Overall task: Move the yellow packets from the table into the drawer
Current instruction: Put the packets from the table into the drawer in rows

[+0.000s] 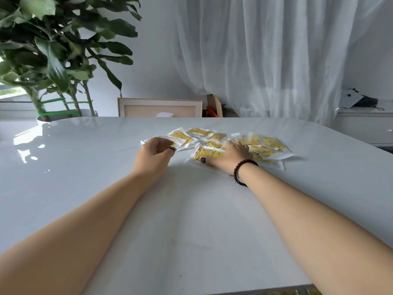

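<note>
Leafy potted plant (53,50), framed canvas (159,107) and sheer white curtain (265,56) beyond the table.

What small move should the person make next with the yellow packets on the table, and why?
Probably close both hands on packets and lift them. The yellow packets lie scattered on the white table. The right hand rests flat on the near ones, and the left hand is curled at the pile's left edge, though its grip is unclear. No packet looks lifted yet.

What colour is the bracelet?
Dark, near-black beads, on the right wrist; head view: bracelet.
</note>
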Tool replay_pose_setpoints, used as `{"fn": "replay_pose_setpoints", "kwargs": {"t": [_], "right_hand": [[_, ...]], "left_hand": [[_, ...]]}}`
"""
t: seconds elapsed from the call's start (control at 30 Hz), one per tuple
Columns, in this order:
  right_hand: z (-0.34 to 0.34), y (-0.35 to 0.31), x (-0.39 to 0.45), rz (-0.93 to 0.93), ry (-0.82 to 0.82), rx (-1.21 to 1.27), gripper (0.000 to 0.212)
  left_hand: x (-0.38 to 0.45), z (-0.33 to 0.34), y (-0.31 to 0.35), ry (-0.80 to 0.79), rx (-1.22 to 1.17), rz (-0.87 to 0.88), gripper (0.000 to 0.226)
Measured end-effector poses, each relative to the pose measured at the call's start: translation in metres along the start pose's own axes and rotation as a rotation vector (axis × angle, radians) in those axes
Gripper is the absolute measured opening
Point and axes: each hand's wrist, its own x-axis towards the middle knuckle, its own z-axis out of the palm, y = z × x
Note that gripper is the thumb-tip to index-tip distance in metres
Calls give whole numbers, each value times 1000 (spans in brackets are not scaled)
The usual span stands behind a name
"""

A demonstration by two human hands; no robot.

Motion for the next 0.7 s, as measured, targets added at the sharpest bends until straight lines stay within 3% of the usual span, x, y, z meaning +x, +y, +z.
{"fn": "replay_pose_setpoints", "kwargs": {"t": [0.13, 0.23, 0.33, 0.43, 0.57, 0.6, 0.7], "right_hand": [[-3, 5, -14, -202, -8, 533, 37], [-7, -2, -26, -350, -23, 671, 25], [-4, -10, -33, -419, -62, 791, 27], [-2, -6, -28, -411, -48, 749, 18], [-17, 35, -1, -224, 462, 504, 19], [-21, 47, 4, -112, 458, 369, 29], [-25, 66, 8, 95, 68, -40, 67]], "left_hand": [[-5, -1, -1, -63, -2, 80, 31], [-5, 2, -2, -144, 56, 138, 45], [-6, 2, -2, -227, 173, 149, 29], [-5, 2, -5, -189, 204, 153, 46], [-6, -1, -3, -92, -8, 84, 27], [-5, -2, -3, -65, -83, 46, 22], [-2, -3, -5, 7, -189, -5, 19]]}}
